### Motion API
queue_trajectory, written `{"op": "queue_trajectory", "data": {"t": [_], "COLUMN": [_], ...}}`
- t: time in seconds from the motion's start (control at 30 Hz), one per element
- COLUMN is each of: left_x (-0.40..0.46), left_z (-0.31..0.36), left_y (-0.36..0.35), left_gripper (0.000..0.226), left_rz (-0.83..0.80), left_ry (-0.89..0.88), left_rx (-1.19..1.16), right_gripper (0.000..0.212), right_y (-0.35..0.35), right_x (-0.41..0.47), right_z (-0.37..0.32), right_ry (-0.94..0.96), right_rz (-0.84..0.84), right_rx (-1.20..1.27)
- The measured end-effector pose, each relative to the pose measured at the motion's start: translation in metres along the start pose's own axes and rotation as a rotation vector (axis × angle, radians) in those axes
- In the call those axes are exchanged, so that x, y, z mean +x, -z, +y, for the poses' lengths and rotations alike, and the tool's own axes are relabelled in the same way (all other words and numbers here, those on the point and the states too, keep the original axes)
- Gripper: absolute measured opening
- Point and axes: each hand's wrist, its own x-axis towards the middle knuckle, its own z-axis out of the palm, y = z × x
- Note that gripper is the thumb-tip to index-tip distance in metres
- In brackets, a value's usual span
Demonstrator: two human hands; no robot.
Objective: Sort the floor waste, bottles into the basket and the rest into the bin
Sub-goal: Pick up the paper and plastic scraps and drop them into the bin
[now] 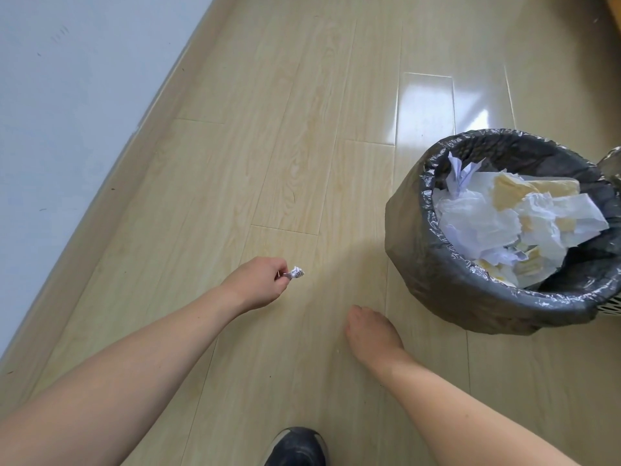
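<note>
Paper scrap (295, 273), small, white and crumpled, pinched at the fingertips of the left hand (257, 285), held above the floor (268, 146) left of centre. Wall (67, 95), pale, fills the upper left; its base runs diagonally from the top centre down to the lower left edge, bounding the floor on that side. Floor of light wood planks lies open between the wall and the bin (504, 250), widest through the middle and upper part of the view, with a bright glare patch above the bin. Right hand (371, 332), at lower centre, hangs with fingers pointing down and loosely curled, holding nothing; it is near the bin's lower left side but apart from it. Shoe (297, 447), dark, at the bottom edge between the two forearms. Bin stands at the right, lined with a dark bag folded over its rim, and is filled with crumpled white paper and torn tan pieces. The bin's right side is cut off by the picture's edge. The scrap is well apart from the bin, with bare floor between them.
</note>
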Motion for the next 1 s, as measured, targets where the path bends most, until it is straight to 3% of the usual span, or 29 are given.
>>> {"op": "queue_trajectory", "data": {"t": [0.17, 0.3, 0.4, 0.6, 0.77, 1.0], "left_x": [0.0, 0.003, 0.003, 0.001, -0.006, 0.003], "left_z": [0.003, 0.015, 0.033, 0.119, 0.226, 0.315], "left_y": [0.001, 0.019, 0.053, 0.141, 0.165, 0.108], "left_gripper": [0.021, 0.018, 0.018, 0.019, 0.016, 0.019], "left_rz": [0.005, 0.053, 0.1, 0.265, 0.302, 0.239], "left_ry": [-0.012, -0.019, -0.039, -0.145, -0.328, -0.433], "left_rx": [-0.018, -0.062, -0.088, -0.175, -0.106, 0.221], "right_gripper": [0.024, 0.009, 0.016, 0.004, 0.016, 0.032], "right_y": [0.004, 0.042, 0.096, 0.216, 0.275, 0.282], "right_x": [-0.004, -0.01, -0.022, -0.055, -0.065, -0.057], "right_z": [-0.003, -0.01, -0.014, 0.016, 0.093, 0.177], "right_ry": [-0.059, -0.038, 0.076, 0.222, 0.057, -0.114], "right_rz": [-0.073, -0.123, -0.029, 0.174, 0.345, 0.444], "right_rx": [0.043, 0.222, 0.284, 0.24, 0.265, 0.332]}}
